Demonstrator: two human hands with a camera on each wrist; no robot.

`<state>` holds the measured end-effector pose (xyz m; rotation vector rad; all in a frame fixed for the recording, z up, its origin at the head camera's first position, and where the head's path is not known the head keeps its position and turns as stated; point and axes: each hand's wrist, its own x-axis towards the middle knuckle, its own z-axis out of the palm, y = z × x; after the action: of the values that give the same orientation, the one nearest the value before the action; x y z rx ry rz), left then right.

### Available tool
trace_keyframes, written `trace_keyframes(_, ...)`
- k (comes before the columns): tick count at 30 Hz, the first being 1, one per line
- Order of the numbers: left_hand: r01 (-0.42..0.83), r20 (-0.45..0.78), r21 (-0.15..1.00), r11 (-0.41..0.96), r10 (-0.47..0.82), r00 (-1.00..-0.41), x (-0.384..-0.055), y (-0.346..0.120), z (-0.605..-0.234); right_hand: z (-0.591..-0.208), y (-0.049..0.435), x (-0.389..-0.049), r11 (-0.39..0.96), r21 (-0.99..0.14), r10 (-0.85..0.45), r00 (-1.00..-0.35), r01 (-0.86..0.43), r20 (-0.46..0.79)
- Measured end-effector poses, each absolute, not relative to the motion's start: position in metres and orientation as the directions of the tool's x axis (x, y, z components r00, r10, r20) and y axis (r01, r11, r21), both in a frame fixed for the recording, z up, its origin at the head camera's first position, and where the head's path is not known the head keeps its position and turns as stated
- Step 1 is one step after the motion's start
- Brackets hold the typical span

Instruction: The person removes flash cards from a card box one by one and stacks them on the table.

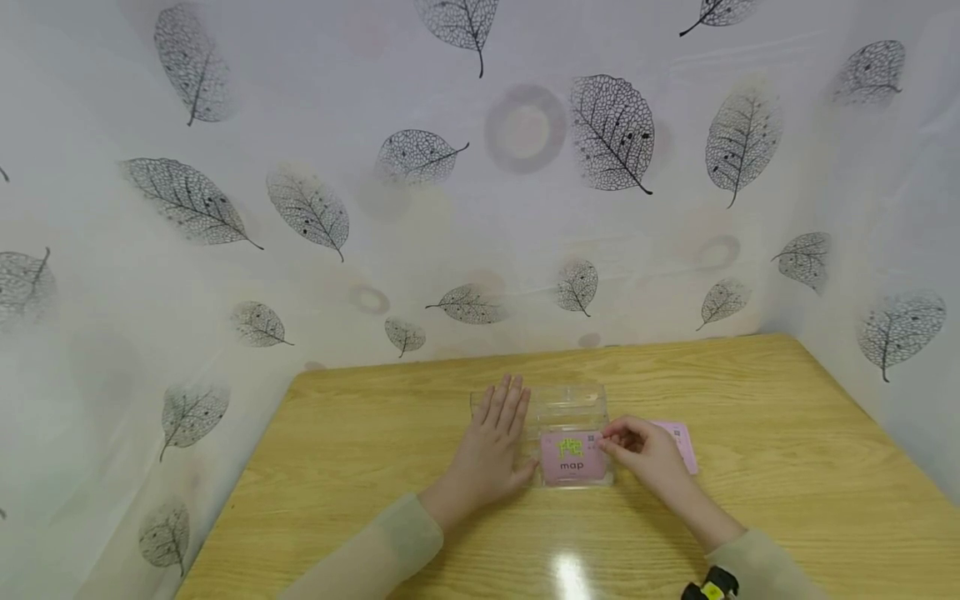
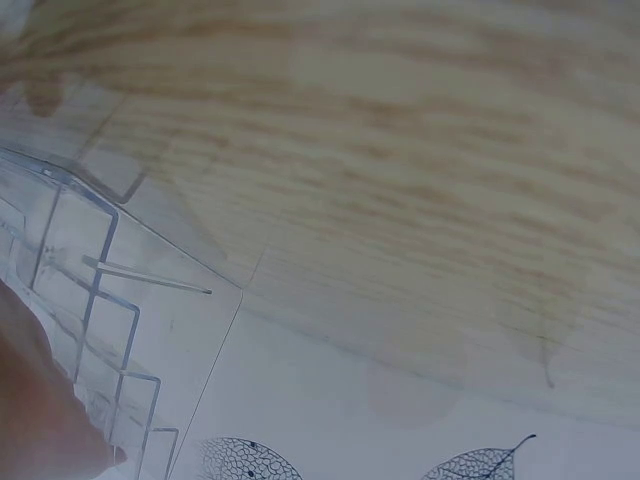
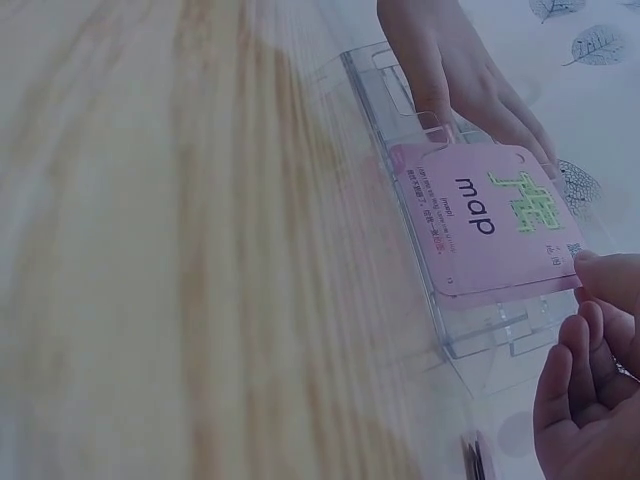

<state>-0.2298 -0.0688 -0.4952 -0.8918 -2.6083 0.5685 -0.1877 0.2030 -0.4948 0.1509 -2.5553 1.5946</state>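
A clear plastic tiered holder (image 1: 566,400) stands on the table, a pink card (image 1: 573,475) printed with "map" and a green figure at its front tier. My left hand (image 1: 487,454) rests on the holder's left side with straight fingers. Thumb and fingers of my right hand (image 1: 652,458) pinch the card's right edge; the right wrist view shows the same card (image 3: 480,245) at a slant, its corner by my thumb. Stepped clear walls of the holder (image 2: 170,300) appear in the left wrist view beside part of my left hand (image 2: 40,400). Another pink card (image 1: 684,442) lies partly hidden behind my right hand.
The wooden table (image 1: 360,467) reaches to a white curtain (image 1: 450,225) with black leaf prints, which hangs behind it and on both sides. A black and yellow device (image 1: 712,583) sits at my right sleeve.
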Motion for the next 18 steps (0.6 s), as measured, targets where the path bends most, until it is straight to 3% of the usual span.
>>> trace_keyframes(18,0.507,0.148,-0.463,0.727,0.627,-0.764,-0.2285,-0.0686,-0.4937,-0.4979,0.2011,-0.1905,0.448,-0.88,-0.016,-0.985,-0.161,0.172)
